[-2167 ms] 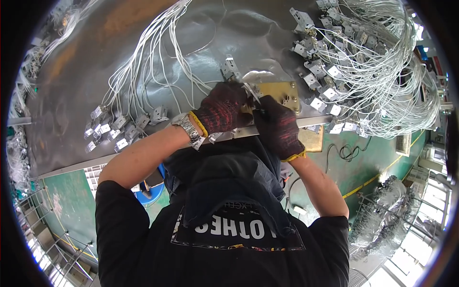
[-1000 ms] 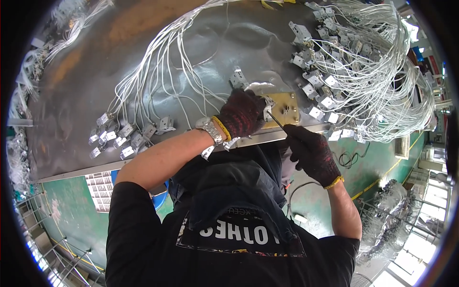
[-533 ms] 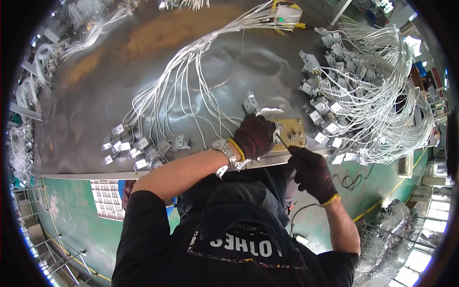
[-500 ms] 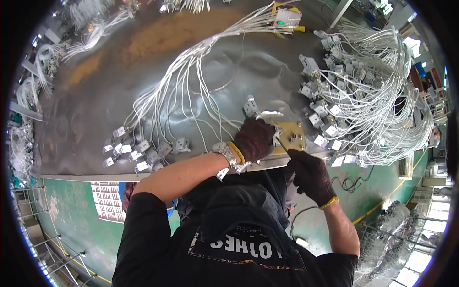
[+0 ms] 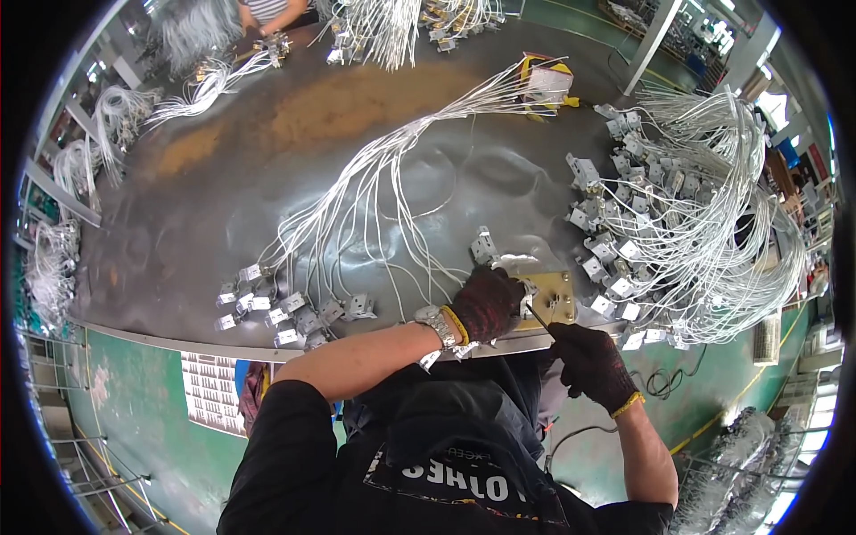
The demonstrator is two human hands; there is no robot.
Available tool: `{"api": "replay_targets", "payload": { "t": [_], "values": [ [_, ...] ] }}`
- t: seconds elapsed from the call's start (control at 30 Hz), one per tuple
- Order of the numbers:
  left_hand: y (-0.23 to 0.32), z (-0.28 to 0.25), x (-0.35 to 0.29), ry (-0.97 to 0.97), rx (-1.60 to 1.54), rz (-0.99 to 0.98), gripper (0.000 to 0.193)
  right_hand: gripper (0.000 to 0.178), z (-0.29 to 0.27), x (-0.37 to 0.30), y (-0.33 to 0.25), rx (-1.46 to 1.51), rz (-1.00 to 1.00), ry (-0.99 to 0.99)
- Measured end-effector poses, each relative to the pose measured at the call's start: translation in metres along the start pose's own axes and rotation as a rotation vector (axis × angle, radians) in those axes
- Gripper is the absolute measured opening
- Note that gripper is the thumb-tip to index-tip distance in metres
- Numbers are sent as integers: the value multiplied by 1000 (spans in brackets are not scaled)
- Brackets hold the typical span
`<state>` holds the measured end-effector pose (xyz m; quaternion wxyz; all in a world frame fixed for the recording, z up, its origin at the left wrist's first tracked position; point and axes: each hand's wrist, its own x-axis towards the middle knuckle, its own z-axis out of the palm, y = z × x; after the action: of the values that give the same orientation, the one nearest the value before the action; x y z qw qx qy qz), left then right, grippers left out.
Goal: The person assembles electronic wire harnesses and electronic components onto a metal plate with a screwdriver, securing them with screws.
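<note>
A dark knitted glove with a yellow cuff covers my left hand (image 5: 489, 305), whose fingers are closed on a small metal bracket (image 5: 527, 299) at the left side of a brass-coloured plate (image 5: 560, 308). Small posts stand up from that plate, by the table's near edge. My right hand (image 5: 588, 358), gloved alike, grips a thin dark rod like a screwdriver (image 5: 539, 316); its tip meets or nearly meets the bracket, and its handle is hidden in the glove. Just beyond my left hand lies another bracket (image 5: 484, 245). White wires (image 5: 406, 227) run across the table toward my left hand.
Several wired brackets (image 5: 287, 308) lie left of my hands. A big heap of white wires and brackets (image 5: 704, 205) fills the right side. At the far end sits a yellow-and-white box (image 5: 546, 85). Another person's arm (image 5: 283, 16) shows at the far left, by more bundles.
My view has shifted, so the table sits lower in the picture and another person's arm shows at the far edge. Both hands keep nearly the same hold at the plate.
</note>
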<state>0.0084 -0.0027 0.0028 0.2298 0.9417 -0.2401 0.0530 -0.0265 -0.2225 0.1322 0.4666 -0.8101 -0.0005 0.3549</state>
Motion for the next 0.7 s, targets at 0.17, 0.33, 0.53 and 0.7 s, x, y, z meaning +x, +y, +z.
{"api": "replay_targets", "payload": {
  "t": [0.17,0.33,0.53,0.7],
  "values": [
    [1,-3,1,-16,-9,-28,34,38,-3,6,2,74,6,-18],
    [6,-11,5,-112,54,-82,33,37,9,7,6,62,18,56],
    [2,4,2,52,50,24,31,39,4,5,9,91,10,11],
    [8,-3,3,26,35,12,26,41,8,5,20,98,9,44]
  ]
}}
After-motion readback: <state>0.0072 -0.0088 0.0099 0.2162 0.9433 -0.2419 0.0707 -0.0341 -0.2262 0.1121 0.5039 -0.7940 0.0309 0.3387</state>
